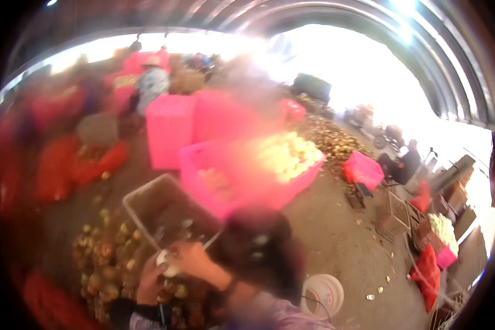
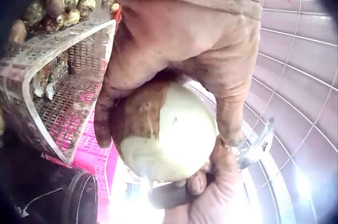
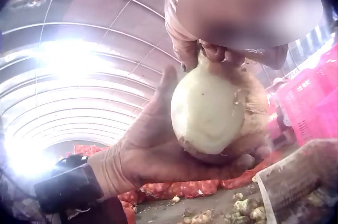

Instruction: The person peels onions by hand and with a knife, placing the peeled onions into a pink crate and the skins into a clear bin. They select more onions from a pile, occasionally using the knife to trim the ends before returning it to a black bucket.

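A partly peeled onion [image 2: 179, 134], white on one side with brown skin on the other, sits in my left hand [image 2: 179, 29]. The fingers and thumb of that hand curve round it. In the right wrist view, the onion [image 3: 208, 110] rests against the left palm with its neck upward. My right hand [image 3: 227, 18] is at the neck, its fingertips touching there. A dark-handled tool [image 2: 171, 195] with a shiny metal end is gripped by the right hand. In the head view, both hands meet over the near edge of a dirty crate [image 1: 168, 206].
Unpeeled onions [image 1: 107, 258] lie heaped at the left. Beyond the crate stands a pink bin [image 1: 203, 165] holding pale onions. A white bucket [image 1: 322, 297] is on the floor to the right, and red mesh sacks [image 1: 58, 170] lie farther left. People work in the background.
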`<state>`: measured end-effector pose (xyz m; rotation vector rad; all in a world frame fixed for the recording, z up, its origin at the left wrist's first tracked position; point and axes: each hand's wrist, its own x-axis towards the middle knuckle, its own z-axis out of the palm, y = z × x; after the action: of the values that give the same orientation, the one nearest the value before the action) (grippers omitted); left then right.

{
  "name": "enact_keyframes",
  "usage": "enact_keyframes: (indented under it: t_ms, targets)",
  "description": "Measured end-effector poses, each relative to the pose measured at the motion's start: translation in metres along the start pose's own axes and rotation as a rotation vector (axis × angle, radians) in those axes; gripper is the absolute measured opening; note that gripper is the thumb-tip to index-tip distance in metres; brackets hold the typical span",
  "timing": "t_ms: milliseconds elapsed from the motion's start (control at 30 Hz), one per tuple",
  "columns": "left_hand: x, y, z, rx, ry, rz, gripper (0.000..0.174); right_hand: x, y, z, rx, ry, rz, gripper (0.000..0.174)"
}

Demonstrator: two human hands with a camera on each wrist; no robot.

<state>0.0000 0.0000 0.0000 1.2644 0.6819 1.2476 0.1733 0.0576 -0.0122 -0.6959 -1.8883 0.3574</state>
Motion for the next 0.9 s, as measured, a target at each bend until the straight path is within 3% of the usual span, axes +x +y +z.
enact_keyframes:
  t_ms: [33, 67, 100, 133, 167, 200, 300, 433, 500, 533, 600, 633, 800, 833, 900]
  targets:
    - [-0.008, -0.012, -0.006, 0.063, 0.063, -0.051, 0.056, -0.008, -0.009, -0.007, -0.059, -0.018, 0.007, 0.033]
    - [-0.031, -0.023, 0.040, -0.048, 0.176, -0.053, 0.055, -0.019, -0.008, -0.015, -0.107, 0.148, -0.174, 0.032]
    - [-0.057, -0.041, 0.085, -0.159, 0.289, -0.042, 0.053, -0.078, -0.005, -0.033, 0.159, -0.020, 0.197, 0.032]
    - [-0.054, -0.061, 0.077, -0.211, 0.180, -0.044, 0.051, -0.086, 0.007, -0.048, 0.141, -0.029, 0.272, 0.031]
    - [-0.059, -0.089, 0.087, -0.226, 0.281, -0.063, 0.052, -0.095, 0.021, -0.062, 0.123, -0.040, 0.347, 0.030]
    - [-0.090, -0.139, 0.102, -0.347, 0.218, -0.155, 0.072, -0.123, -0.018, -0.108, 0.433, -0.141, 0.780, 0.031]
    - [-0.093, -0.122, 0.116, -0.432, 0.207, -0.115, 0.076, -0.143, 0.043, -0.099, -0.054, -0.478, 0.458, 0.030]
    - [-0.088, -0.139, 0.127, -0.537, 0.160, -0.041, 0.075, -0.146, 0.054, -0.112, 0.067, -0.446, 0.679, 0.051]
    - [-0.085, -0.133, 0.127, -0.626, 0.275, 0.054, 0.072, -0.140, 0.052, -0.107, 0.137, -0.421, 0.783, 0.064]
    - [-0.084, -0.137, 0.125, -0.640, 0.280, 0.052, 0.067, -0.139, 0.048, -0.108, 0.140, -0.431, 0.778, 0.064]
    - [-0.082, -0.143, 0.127, -0.697, 0.360, 0.051, 0.065, -0.141, 0.032, -0.109, -0.373, -0.315, 0.562, 0.053]
    - [-0.082, -0.149, 0.125, -0.754, 0.427, 0.040, 0.063, -0.142, 0.026, -0.106, -0.366, -0.320, 0.561, 0.053]
    - [-0.085, -0.160, 0.116, -0.831, 0.511, -0.011, 0.061, -0.149, -0.001, -0.088, -0.330, -0.264, 0.003, 0.039]
    - [-0.085, -0.158, 0.116, -0.845, 0.516, -0.007, 0.061, -0.153, -0.004, -0.086, -0.329, -0.265, 0.000, 0.039]
    - [-0.086, -0.158, 0.114, -0.860, 0.523, -0.002, 0.060, -0.163, -0.010, -0.084, -0.344, -0.362, -0.015, 0.057]
